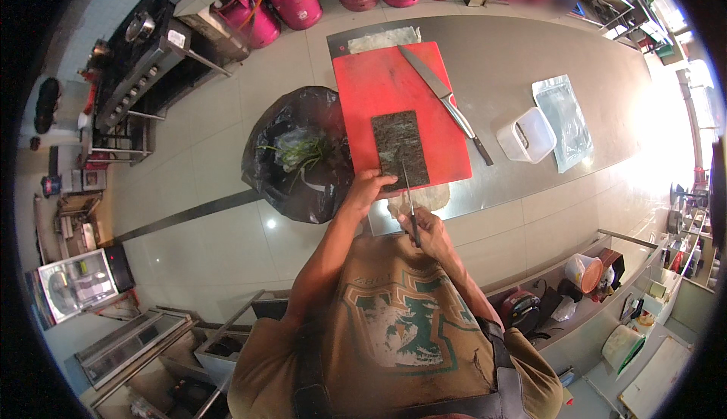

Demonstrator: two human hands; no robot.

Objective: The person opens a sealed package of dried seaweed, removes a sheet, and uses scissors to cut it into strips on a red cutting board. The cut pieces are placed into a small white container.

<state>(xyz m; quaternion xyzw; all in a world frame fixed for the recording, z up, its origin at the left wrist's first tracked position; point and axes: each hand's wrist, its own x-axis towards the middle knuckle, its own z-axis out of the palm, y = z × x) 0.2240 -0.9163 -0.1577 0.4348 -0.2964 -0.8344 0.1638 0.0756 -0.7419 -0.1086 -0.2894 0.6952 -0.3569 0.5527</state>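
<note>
Thumb of the left hand lies over the lower-left corner of a thin, rectangular, dark green, nearly black sheet, with the other fingers partly hidden, so I cannot tell whether they close on it from below. Just to its right, the right hand is curled round the black handle of a slim, metal-bladed tool, apparently a knife, whose blade points away from the body and overlaps the lower part of the sheet; whether it touches the surface is unclear. The sheet extends forward from both hands, its near edge beside them, on the lower middle of a red rectangular cutting board. Farther up the board, a large knife with a broad steel blade and black-ended handle lies slantwise, its handle reaching past the right edge. Pale crumpled cloth shows at the board's near edge. To the right, on the grey metal table, a white rectangular plastic tub stands beside a flat silvery-blue pouch. Left of the board, an open black plastic bag holds green leafy stems.
</note>
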